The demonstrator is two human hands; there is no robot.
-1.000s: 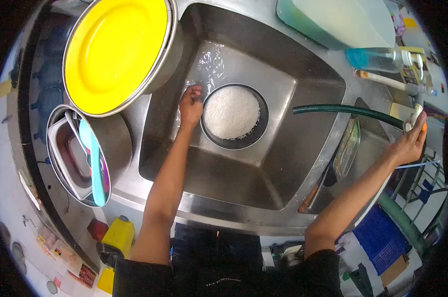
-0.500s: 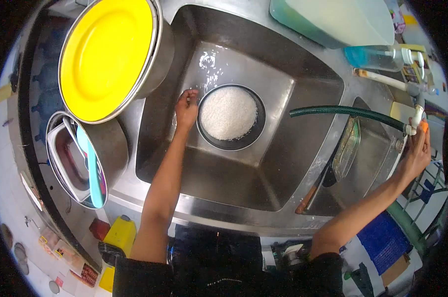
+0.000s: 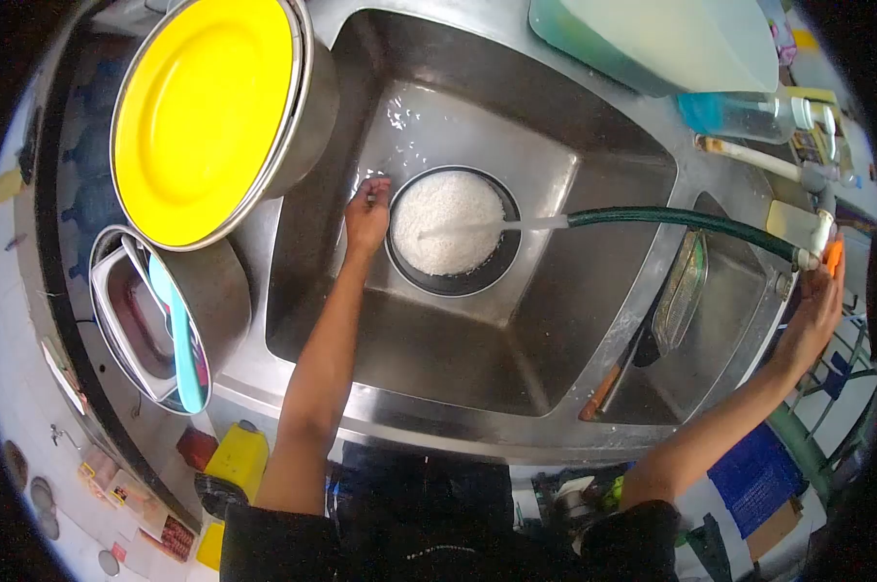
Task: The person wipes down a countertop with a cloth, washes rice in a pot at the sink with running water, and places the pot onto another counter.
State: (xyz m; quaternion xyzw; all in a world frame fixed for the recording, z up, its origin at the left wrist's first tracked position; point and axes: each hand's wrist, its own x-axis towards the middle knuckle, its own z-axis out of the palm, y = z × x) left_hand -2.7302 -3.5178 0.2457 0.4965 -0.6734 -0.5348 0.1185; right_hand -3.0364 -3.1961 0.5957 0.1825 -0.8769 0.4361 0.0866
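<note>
A round dark pot (image 3: 477, 281) heaped with white rice (image 3: 448, 209) stands on the floor of the steel sink (image 3: 409, 339). My left hand (image 3: 367, 215) is at the pot's left rim, its fingers curled; whether they pinch the rim is hard to make out. From the end of a green hose (image 3: 690, 219), a stream of water (image 3: 530, 224) runs onto the rice. My right hand (image 3: 822, 301) is closed on the orange tap handle (image 3: 833, 255) at the far right, beside the hose's fitting.
Left of the sink are a pot with a yellow lid (image 3: 206, 121) and a pot (image 3: 227, 310) holding trays and a turquoise spoon (image 3: 186, 349). A translucent tub (image 3: 661, 44), a blue-tinted bottle (image 3: 734, 116) and a wooden-handled tool (image 3: 603, 390) lie to the right.
Water now flows from the hose onto the rice; none ran before. My right hand has shifted to the orange handle, which has turned. My left hand has stayed by the pot.
</note>
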